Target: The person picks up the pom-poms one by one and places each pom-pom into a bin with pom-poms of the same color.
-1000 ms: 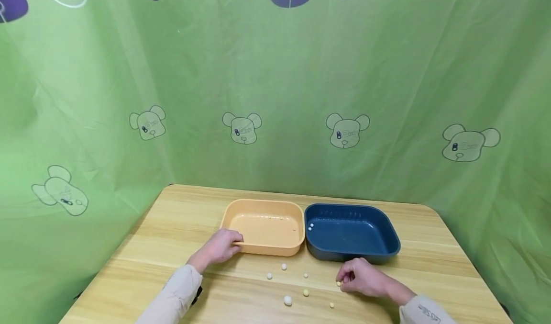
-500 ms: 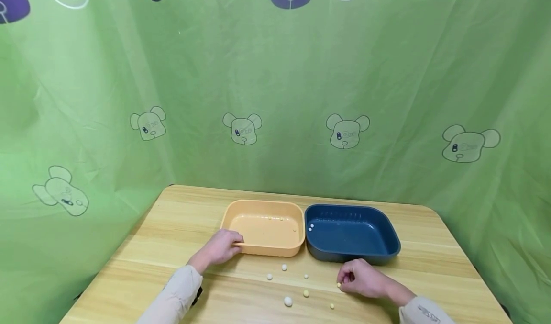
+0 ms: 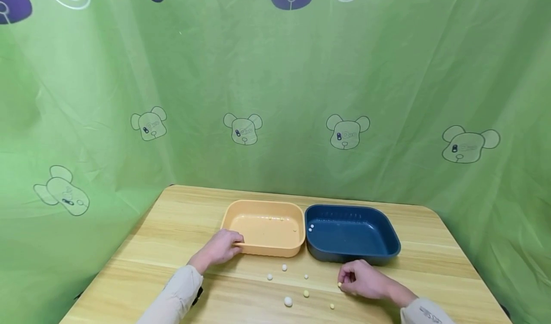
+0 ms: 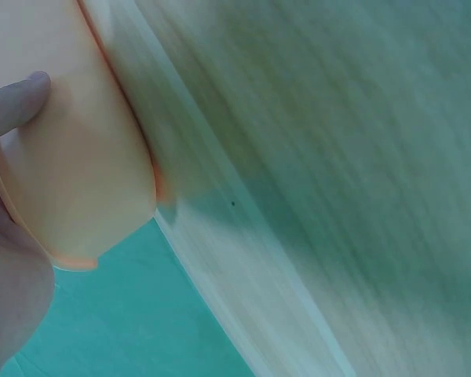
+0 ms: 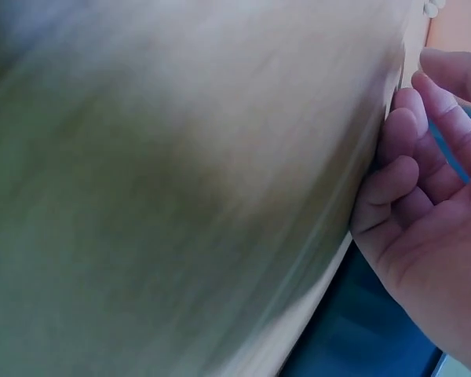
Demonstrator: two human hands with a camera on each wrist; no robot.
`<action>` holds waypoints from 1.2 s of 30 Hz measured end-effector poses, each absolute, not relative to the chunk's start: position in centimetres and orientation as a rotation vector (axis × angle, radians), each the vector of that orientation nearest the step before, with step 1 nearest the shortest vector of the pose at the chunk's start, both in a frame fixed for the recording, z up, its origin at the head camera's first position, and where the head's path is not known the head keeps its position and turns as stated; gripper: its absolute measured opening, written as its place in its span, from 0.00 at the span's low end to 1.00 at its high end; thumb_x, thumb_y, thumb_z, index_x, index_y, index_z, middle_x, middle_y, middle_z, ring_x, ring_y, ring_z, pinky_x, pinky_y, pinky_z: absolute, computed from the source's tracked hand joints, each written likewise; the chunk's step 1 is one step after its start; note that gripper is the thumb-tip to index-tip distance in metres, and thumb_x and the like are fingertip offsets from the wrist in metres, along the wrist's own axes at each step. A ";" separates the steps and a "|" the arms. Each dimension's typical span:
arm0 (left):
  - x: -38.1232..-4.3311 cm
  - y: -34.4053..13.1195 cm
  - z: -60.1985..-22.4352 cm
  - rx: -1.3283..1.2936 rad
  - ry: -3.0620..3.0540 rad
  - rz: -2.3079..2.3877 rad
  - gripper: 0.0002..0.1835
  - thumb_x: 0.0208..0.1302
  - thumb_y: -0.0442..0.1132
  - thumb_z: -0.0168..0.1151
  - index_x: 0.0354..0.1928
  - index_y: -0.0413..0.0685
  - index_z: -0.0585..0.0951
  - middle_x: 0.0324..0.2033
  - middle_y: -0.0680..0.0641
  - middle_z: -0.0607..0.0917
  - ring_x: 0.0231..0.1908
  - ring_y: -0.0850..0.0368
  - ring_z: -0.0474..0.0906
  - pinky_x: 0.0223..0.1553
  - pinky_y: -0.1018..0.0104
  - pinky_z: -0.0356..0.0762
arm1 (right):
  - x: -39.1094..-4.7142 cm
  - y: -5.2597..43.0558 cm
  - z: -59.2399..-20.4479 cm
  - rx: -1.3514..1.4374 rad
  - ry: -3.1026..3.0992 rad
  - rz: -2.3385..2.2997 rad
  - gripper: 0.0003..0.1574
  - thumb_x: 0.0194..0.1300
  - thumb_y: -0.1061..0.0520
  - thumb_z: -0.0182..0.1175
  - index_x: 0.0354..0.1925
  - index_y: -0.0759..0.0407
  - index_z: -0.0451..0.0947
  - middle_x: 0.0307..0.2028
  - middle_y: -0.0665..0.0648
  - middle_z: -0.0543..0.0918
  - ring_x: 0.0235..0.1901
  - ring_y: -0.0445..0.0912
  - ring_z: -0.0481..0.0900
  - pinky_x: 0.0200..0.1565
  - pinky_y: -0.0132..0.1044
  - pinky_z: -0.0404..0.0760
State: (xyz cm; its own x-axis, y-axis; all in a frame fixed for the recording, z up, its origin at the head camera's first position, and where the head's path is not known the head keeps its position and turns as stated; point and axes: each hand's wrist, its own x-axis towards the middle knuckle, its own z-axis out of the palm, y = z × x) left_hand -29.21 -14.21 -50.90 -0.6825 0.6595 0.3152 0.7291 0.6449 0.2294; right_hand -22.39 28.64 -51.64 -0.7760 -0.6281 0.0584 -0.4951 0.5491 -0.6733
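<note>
Head: the left hand [image 3: 221, 246] grips the orange tray [image 3: 273, 251] at seven o'clock; the right hand [image 3: 365, 280] pinches a yellow ball [image 3: 339, 284], six o'clock from the blue tray [image 3: 329, 255]. Left wrist: thumb [image 4: 23, 102] on the orange tray. Right wrist: fingers [image 5: 399, 135] curl (yellow ball hidden).

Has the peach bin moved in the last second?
No. In the head view, the peach bin shows no shift either way against the back edge of the table.
</note>
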 end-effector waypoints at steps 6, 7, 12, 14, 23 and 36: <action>-29.2 -14.2 -51.0 -1.164 -2.651 -0.499 0.11 0.55 0.36 0.68 0.22 0.54 0.74 0.21 0.61 0.76 0.23 0.67 0.68 0.29 0.69 0.69 | -22.3 28.8 -51.8 -0.970 2.583 -1.077 0.09 0.54 0.65 0.64 0.27 0.50 0.78 0.20 0.40 0.74 0.23 0.33 0.71 0.24 0.29 0.72; -29.2 -14.2 -51.0 -1.165 -2.652 -0.498 0.11 0.55 0.36 0.68 0.22 0.54 0.74 0.21 0.61 0.76 0.23 0.67 0.68 0.30 0.69 0.69 | -22.2 28.8 -51.8 -0.970 2.581 -1.086 0.09 0.55 0.64 0.65 0.27 0.50 0.78 0.20 0.40 0.74 0.23 0.33 0.71 0.24 0.29 0.72; -29.3 -14.2 -51.1 -1.155 -2.664 -0.495 0.11 0.55 0.36 0.68 0.22 0.54 0.74 0.21 0.61 0.76 0.23 0.67 0.68 0.30 0.69 0.69 | -22.1 28.9 -51.5 -0.955 2.584 -1.122 0.07 0.56 0.63 0.65 0.28 0.51 0.79 0.21 0.42 0.74 0.24 0.33 0.71 0.25 0.29 0.73; -29.3 -14.2 -51.0 -1.151 -2.665 -0.492 0.11 0.55 0.36 0.68 0.22 0.54 0.74 0.21 0.61 0.76 0.23 0.67 0.68 0.30 0.68 0.69 | -22.1 28.9 -51.3 -0.937 2.596 -1.127 0.06 0.55 0.62 0.65 0.29 0.51 0.79 0.22 0.42 0.75 0.25 0.33 0.71 0.26 0.30 0.74; -29.2 -14.3 -50.8 -1.137 -2.672 -0.475 0.11 0.55 0.37 0.68 0.22 0.55 0.74 0.21 0.62 0.76 0.23 0.67 0.68 0.31 0.67 0.70 | -22.1 28.7 -50.6 -0.941 2.611 -1.144 0.08 0.55 0.63 0.66 0.29 0.50 0.79 0.23 0.41 0.75 0.26 0.34 0.72 0.27 0.30 0.74; -29.2 -14.2 -50.8 -1.119 -2.692 -0.491 0.11 0.55 0.37 0.68 0.22 0.55 0.75 0.21 0.62 0.76 0.23 0.67 0.68 0.32 0.66 0.70 | -22.0 27.3 -48.6 -1.056 2.649 -1.193 0.09 0.53 0.64 0.67 0.29 0.50 0.79 0.25 0.41 0.76 0.26 0.34 0.72 0.27 0.30 0.75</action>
State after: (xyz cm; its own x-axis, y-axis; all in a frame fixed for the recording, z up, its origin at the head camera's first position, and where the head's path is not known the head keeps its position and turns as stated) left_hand -29.21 -14.17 -50.84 -0.6985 0.6531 0.2925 0.7143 0.6610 0.2300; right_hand -21.97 27.35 -48.61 -0.7654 -0.6044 0.2209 -0.5660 0.4688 -0.6782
